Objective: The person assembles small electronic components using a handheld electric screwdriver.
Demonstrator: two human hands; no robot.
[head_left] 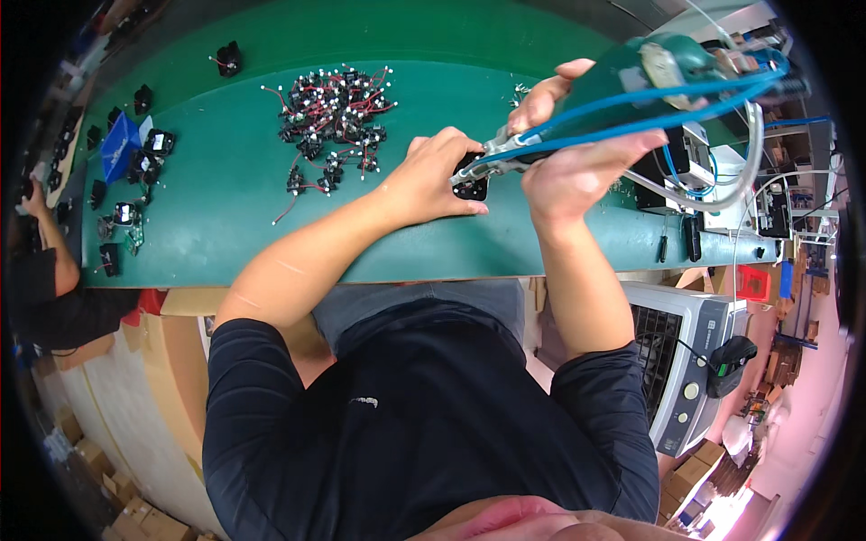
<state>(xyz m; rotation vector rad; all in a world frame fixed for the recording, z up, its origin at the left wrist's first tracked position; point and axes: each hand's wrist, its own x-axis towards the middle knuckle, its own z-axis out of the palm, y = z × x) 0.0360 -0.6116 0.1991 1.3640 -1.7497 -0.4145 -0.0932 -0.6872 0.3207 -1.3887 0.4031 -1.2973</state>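
Note:
My left hand is closed on a small black part, pressing it against the green bench top. From the right, my right hand grips a screwdriver with a green body and a metal nose. Blue tubes run along this tool, and its body is smeared by motion. The metal nose points down at the black part and meets it, partly hidden behind my fingers. Beyond my left hand lies a pile of small black motor-like parts with red and black wires and white plugs.
A blue bin and several black units stand along the left of the green bench. Boxy equipment with hoses stands at the right. A grey air cooler is below the bench edge. Another person's arm shows at far left.

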